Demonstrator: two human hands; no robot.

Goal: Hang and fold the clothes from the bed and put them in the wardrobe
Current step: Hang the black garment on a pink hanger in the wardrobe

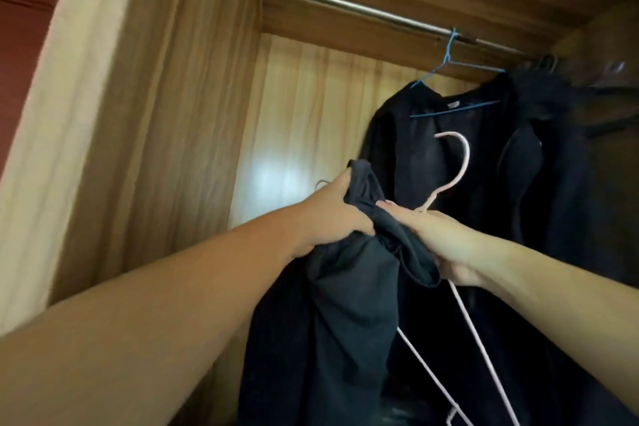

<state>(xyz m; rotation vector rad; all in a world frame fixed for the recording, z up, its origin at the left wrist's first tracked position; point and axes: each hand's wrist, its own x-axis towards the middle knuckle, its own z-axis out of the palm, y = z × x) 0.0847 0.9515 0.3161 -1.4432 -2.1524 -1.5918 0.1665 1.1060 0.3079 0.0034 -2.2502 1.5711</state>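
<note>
Both my hands are raised inside the wooden wardrobe (193,114). My left hand (332,218) grips the bunched top of a dark garment (349,304) that hangs down below it. My right hand (446,245) holds the same garment's edge together with a pink wire hanger (456,169), whose hook points up. The hanger's lower wires stick out beneath the cloth at the bottom. Above runs the metal hanging rail (345,3).
A blue hanger (449,59) on the rail carries a black garment (432,135) right behind my hands. More dark clothes (567,156) fill the right side of the rail. The rail's left stretch is bare, beside the wardrobe's wooden side wall.
</note>
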